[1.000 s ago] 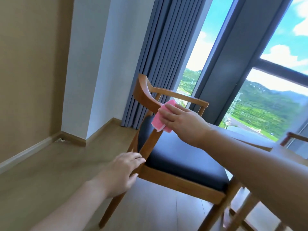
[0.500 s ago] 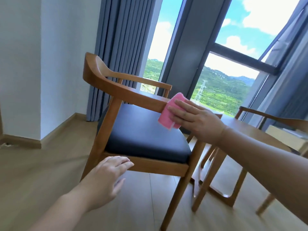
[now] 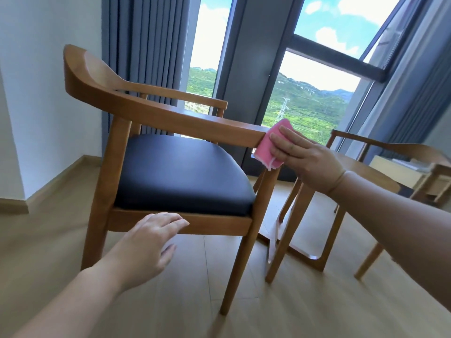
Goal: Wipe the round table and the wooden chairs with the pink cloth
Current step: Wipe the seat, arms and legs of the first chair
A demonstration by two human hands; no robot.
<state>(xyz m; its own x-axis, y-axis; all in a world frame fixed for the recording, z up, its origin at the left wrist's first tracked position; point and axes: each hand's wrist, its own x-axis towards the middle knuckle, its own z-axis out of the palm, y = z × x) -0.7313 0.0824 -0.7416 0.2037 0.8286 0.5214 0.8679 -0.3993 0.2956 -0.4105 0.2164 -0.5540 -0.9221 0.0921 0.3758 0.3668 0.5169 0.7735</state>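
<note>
Head view: our right hand [image 3: 308, 162], fingers straight, presses the pink cloth [image 3: 270, 145] onto the wooden chair [image 3: 156, 123] armrest's front end, hiding it. Our left hand [image 3: 146, 242] hovers open, holding nothing. The round table [image 3: 361, 174] is partly occluded by our right arm.

Your right hand [image 3: 306, 158] presses the pink cloth [image 3: 271, 146] flat-fingered against the front end of the wooden armchair's [image 3: 136, 106] near armrest, the cloth folded over the tip. Your left hand [image 3: 146, 245] reaches out with relaxed, spread fingers in front of the seat's front rail, just under the dark cushion [image 3: 180, 174]; contact is unclear. Behind the right hand stands the table [image 3: 363, 174], with a second wooden chair [image 3: 390, 147] beyond it. Grey curtains [image 3: 144, 45] frame the window [image 3: 314, 98].
</note>
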